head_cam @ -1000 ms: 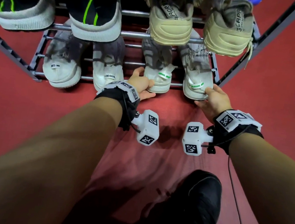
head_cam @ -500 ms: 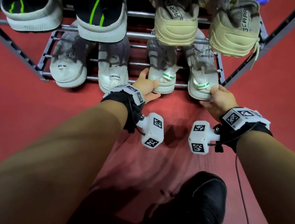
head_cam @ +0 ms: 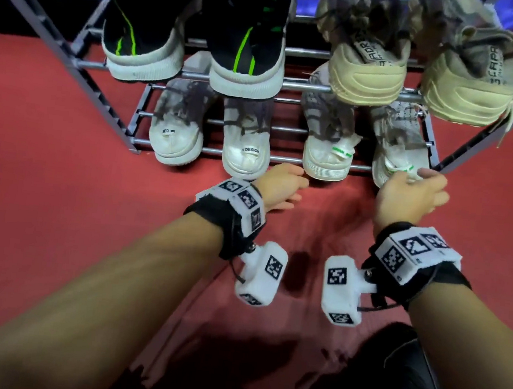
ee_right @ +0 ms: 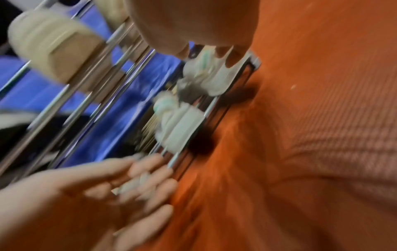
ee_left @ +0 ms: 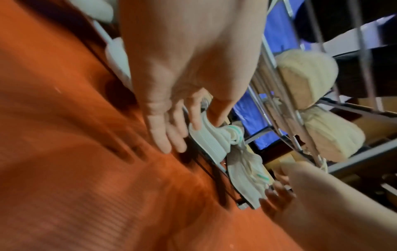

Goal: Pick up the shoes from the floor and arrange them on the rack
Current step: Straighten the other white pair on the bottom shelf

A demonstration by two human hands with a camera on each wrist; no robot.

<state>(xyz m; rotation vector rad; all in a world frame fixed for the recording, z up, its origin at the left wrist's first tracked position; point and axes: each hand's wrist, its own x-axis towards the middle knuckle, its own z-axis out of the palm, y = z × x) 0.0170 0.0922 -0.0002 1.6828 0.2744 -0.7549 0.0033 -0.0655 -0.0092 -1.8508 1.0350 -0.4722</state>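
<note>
A pair of white shoes with green heel tabs stands on the lower tier of the metal rack (head_cam: 209, 150), heels toward me: the left shoe (head_cam: 327, 151) and the right shoe (head_cam: 398, 146). My left hand (head_cam: 282, 184) hovers over the red floor just left of the left shoe's heel, fingers (ee_left: 167, 135) loose and straight, holding nothing. My right hand (head_cam: 415, 193) covers the right shoe's heel, with its thumb over the green tab. In the right wrist view its fingertips (ee_right: 229, 59) rest on that heel (ee_right: 214, 79).
Two white-grey shoes (head_cam: 244, 151) fill the lower tier's left half. The upper tier carries black shoes with green stripes (head_cam: 247, 43) and beige shoes (head_cam: 368, 72). Sloped rack side rails (head_cam: 100, 96) flank the tiers. My black-shod foot (head_cam: 387, 385) rests on the red floor.
My left hand has come off the left green-tab shoe's heel and drawn back to the left. The right hand stays at the right shoe's heel. The view has shifted, showing more of the upper tier.
</note>
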